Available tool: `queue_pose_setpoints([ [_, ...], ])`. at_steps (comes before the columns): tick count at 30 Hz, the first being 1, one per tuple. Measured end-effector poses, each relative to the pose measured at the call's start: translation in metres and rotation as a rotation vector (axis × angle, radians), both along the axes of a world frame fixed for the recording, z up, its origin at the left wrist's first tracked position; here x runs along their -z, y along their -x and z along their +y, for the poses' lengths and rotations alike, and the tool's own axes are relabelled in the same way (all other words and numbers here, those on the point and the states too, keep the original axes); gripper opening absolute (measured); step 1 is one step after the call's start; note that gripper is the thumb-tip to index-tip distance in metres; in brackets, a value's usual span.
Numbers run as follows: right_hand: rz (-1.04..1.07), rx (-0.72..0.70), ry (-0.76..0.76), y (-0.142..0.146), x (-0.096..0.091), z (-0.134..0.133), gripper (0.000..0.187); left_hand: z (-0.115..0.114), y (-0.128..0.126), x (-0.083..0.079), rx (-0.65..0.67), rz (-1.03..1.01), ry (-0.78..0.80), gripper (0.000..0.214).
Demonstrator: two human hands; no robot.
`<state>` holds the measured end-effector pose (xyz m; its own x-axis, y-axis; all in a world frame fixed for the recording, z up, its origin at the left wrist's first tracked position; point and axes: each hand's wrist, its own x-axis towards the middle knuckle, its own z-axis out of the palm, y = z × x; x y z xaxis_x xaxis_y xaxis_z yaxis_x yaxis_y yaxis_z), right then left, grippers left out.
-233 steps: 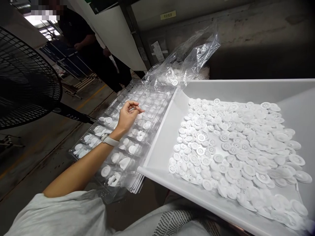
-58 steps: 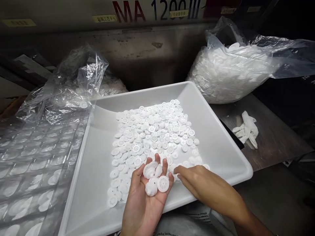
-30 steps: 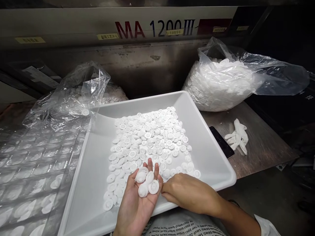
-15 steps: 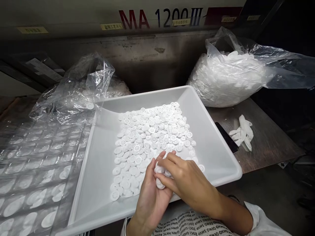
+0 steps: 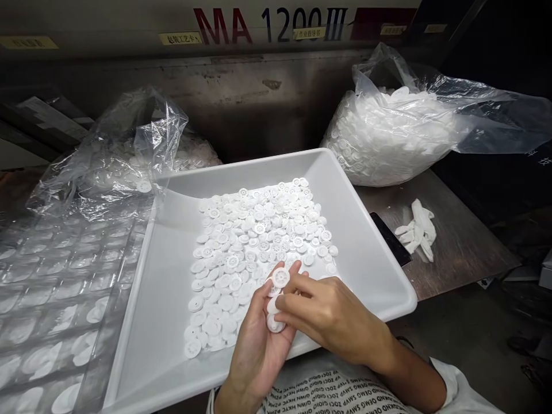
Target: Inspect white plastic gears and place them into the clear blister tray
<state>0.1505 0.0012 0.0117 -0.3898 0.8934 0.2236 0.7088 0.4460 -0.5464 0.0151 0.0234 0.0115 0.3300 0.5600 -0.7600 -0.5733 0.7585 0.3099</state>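
Over the near edge of a white tray (image 5: 371, 287), my left hand (image 5: 257, 352) is palm up, its fingers curled around several small white plastic discs (image 5: 280, 278). The topmost disc faces me and shows a ring of holes. My right hand (image 5: 340, 319) comes in from the right, its thumb and fingertips closed on the discs at the left palm. Its fingers partly cover the lower ones. Many loose white discs (image 5: 233, 261) like these are spread over the tray's floor.
A clear bag of white parts (image 5: 392, 138) stands behind right, another clear bag (image 5: 116, 149) behind left. Clear compartment trays (image 5: 47, 293) with white parts lie left. A dark flat object (image 5: 390, 238) and a white glove (image 5: 418, 230) rest on the metal table (image 5: 466, 247).
The discs in my left hand are now more exposed, with one facing me at the fingertips. My right hand has shifted slightly over them. The whole view has moved a little.
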Motion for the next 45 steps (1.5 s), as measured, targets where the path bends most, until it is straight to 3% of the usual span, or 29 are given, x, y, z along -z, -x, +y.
queue_pose_setpoints([
  [7, -0.007, 0.101, -0.144, -0.017, 0.005, 0.004, 0.01, 0.0, -0.004, 0.002, -0.017, -0.018, -0.072, 0.047],
  [27, 0.108, 0.183, -0.13, -0.03, 0.009, -0.002, 0.019, -0.006, 0.006, 0.005, 0.05, -0.226, -0.092, 0.04],
  [33, 0.033, 0.141, -0.062, -0.033, 0.007, -0.01, 0.02, -0.005, 0.005, -0.001, -0.013, -0.214, -0.102, 0.042],
  [41, 0.115, 0.165, -0.079, -0.029, 0.007, -0.016, 0.025, -0.005, 0.006, 0.0, -0.011, -0.233, -0.109, 0.046],
  [45, 0.053, 0.078, -0.08, -0.019, 0.009, -0.017, 0.027, -0.006, 0.007, 0.004, -0.004, -0.254, -0.111, 0.049],
])
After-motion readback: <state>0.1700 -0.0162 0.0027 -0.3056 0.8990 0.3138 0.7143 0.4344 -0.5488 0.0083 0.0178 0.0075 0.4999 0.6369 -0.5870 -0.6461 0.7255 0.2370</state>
